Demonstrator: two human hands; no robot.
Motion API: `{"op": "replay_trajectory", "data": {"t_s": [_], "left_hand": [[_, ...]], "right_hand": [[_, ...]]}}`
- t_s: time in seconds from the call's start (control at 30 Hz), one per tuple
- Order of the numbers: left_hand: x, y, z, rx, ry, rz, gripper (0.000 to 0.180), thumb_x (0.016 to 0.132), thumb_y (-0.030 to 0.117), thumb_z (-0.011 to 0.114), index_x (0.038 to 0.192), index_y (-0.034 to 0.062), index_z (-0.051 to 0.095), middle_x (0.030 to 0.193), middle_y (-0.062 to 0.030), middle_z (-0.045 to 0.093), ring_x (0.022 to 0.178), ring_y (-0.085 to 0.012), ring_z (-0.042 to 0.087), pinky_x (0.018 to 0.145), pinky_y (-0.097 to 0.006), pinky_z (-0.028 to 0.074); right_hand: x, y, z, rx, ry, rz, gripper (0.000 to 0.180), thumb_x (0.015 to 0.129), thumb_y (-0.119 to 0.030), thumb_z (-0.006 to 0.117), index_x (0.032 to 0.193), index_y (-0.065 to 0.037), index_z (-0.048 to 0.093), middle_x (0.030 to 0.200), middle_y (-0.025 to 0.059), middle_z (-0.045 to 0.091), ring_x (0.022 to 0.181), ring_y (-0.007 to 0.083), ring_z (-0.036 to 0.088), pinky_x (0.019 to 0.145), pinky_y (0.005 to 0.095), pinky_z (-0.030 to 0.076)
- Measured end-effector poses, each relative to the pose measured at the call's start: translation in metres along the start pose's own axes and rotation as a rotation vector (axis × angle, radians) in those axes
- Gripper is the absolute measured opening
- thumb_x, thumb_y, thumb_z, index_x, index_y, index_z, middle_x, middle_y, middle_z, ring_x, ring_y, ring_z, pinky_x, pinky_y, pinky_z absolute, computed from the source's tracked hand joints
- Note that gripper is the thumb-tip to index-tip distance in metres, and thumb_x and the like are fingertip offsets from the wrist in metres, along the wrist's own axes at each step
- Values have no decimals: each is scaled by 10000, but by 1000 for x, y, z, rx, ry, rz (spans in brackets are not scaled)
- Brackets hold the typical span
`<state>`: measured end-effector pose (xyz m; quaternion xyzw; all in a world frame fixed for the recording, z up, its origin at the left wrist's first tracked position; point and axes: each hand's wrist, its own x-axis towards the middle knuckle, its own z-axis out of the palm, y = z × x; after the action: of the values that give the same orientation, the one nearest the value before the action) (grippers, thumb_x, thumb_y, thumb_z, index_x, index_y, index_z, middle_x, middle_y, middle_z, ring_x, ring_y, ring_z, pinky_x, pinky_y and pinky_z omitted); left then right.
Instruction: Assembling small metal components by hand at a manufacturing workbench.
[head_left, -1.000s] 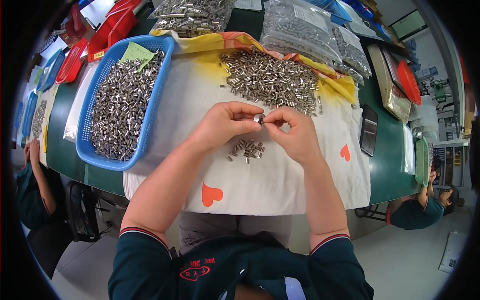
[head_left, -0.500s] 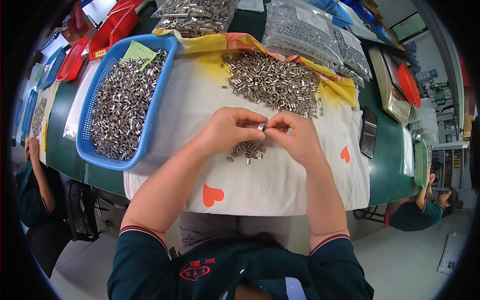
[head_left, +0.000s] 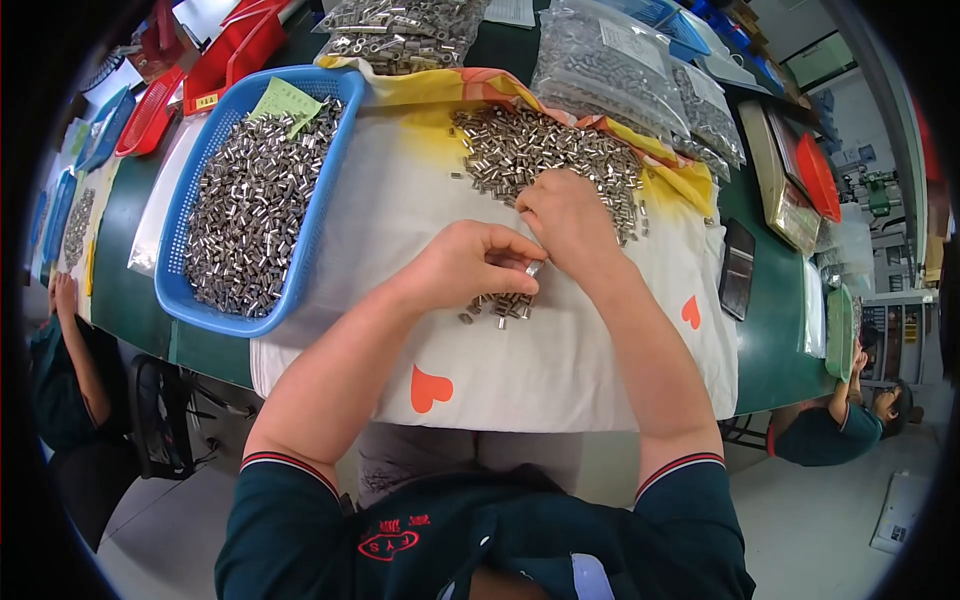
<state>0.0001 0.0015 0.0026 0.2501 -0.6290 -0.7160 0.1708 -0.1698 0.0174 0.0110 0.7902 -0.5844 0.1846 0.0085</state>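
Observation:
Between the thumb and fingers of my left hand point(head_left: 462, 265) is a small silvery metal sleeve point(head_left: 534, 268), closed in a pinch over the white cloth point(head_left: 540, 375). Below those fingers lies a little group of similar metal pieces point(head_left: 503, 310), partly hidden by the hand. My right hand point(head_left: 568, 222) is bent with its fingers closed, just beyond the left fingertips. It is nearest to the near edge of a large heap of metal sleeves point(head_left: 548, 150). Whatever its fingertips hold, if anything, is hidden.
A blue basket point(head_left: 215, 318) full of metal sleeves stands left. Plastic bags of metal parts point(head_left: 600, 65) lie along the back, behind a rolled yellow cloth edge point(head_left: 420, 82). A dark phone point(head_left: 737, 268) lies right. Co-workers sit at both sides.
My right hand has left the left fingertips and moved up and slightly left, to the large heap's near edge. My left hand has stayed nearly in place, still pinching a sleeve.

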Motion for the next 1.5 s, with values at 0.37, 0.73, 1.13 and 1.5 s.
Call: {"op": "replay_trajectory", "data": {"t_s": [0.37, 0.73, 1.13, 1.5], "left_hand": [[3, -2, -3, -325, 95, -8, 302, 748, 20, 641, 1036, -27, 564, 867, -43, 605, 762, -82, 567, 693, -215, 465], [3, -3, -4, -302, 114, -11, 316, 755, 15, 633, 1056, -37, 552, 870, -58, 617, 769, -82, 571, 695, -211, 466], [2, -3, -1, -184, 96, -26, 306, 735, 20, 659, 1024, -41, 575, 869, -67, 624, 788, -95, 581, 697, -215, 479], [-1, 1, -1, -13, -6, -21, 311, 709, 21, 685, 1004, -15, 592, 860, -19, 607, 750, -58, 551, 675, -202, 462]], "right_hand": [[-44, -22, -28, 1013, 66, 558, 62, 779, -8, 553, 824, -9, 597, 826, 32, 583, 747, 78, 516, 683, 215, 414], [-45, -37, -31, 591, 129, 341, 75, 713, 2, 598, 784, -22, 600, 715, 40, 586, 681, 119, 556, 608, 237, 435], [-45, -29, -35, 728, -45, 424, 114, 707, -40, 625, 814, -9, 599, 724, 34, 594, 650, 115, 536, 601, 231, 424], [-9, -2, 5, 61, 40, 130, 148, 712, -163, 601, 801, -47, 619, 749, 83, 573, 705, 245, 563, 645, 347, 442]]}}
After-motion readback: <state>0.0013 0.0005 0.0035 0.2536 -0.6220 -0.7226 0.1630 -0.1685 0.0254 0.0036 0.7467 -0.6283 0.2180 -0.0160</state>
